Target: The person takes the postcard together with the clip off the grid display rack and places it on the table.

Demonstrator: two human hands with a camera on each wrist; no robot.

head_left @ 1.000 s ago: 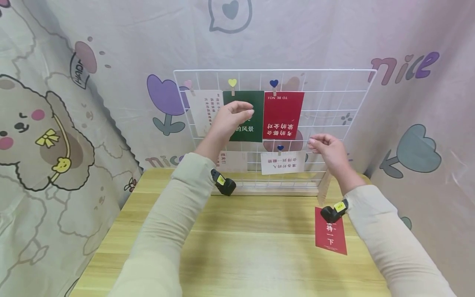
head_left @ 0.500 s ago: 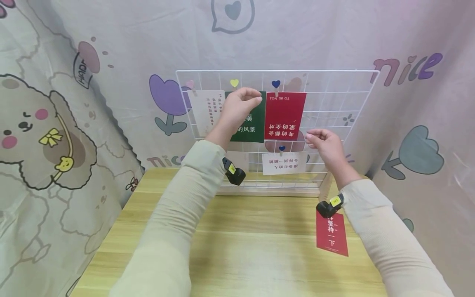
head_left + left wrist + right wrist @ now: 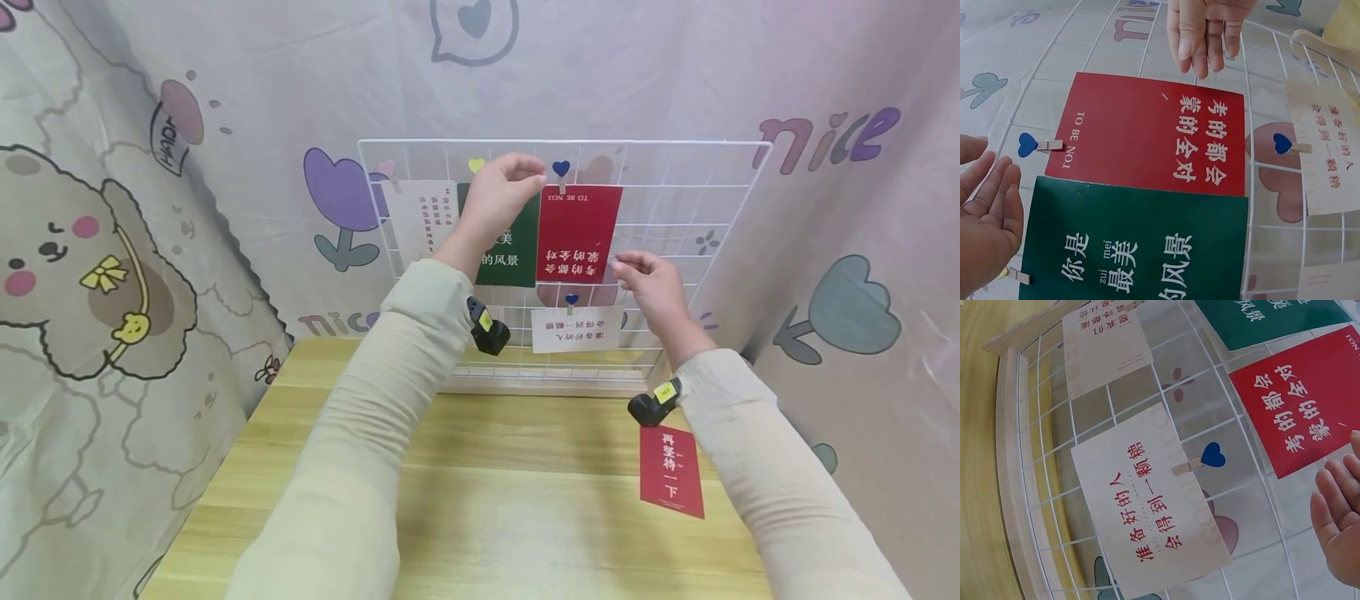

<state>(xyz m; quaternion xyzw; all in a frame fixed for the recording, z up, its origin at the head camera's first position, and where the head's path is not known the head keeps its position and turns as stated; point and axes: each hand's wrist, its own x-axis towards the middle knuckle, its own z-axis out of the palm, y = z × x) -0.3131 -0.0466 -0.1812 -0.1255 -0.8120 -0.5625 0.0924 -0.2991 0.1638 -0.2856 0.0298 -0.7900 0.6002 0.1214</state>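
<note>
Upside down on a white wire grid rack [image 3: 693, 143] hangs a red card [image 3: 576, 225], held at its top by a clothespin with a blue heart [image 3: 561, 170]. My left hand [image 3: 501, 196] is beside that pin, in front of the green card [image 3: 517, 254], fingers loosely bent and nothing in them. By the red card's lower right corner is my right hand [image 3: 654, 287], also without anything in it; the left wrist view shows its fingers [image 3: 1214, 47] fairly straight, just off the card's edge.
Left of the green card hangs a white card [image 3: 416, 217]. Below are another white card [image 3: 577, 330] with a blue heart pin and a pale card [image 3: 1107, 350]. A second red card [image 3: 671, 471] lies on the wooden table [image 3: 525, 500]. Printed curtains [image 3: 675, 67] hang behind.
My left hand has moved up and right across the green card toward the blue heart pin. My right hand has shifted slightly up and left, nearer the red card's corner.
</note>
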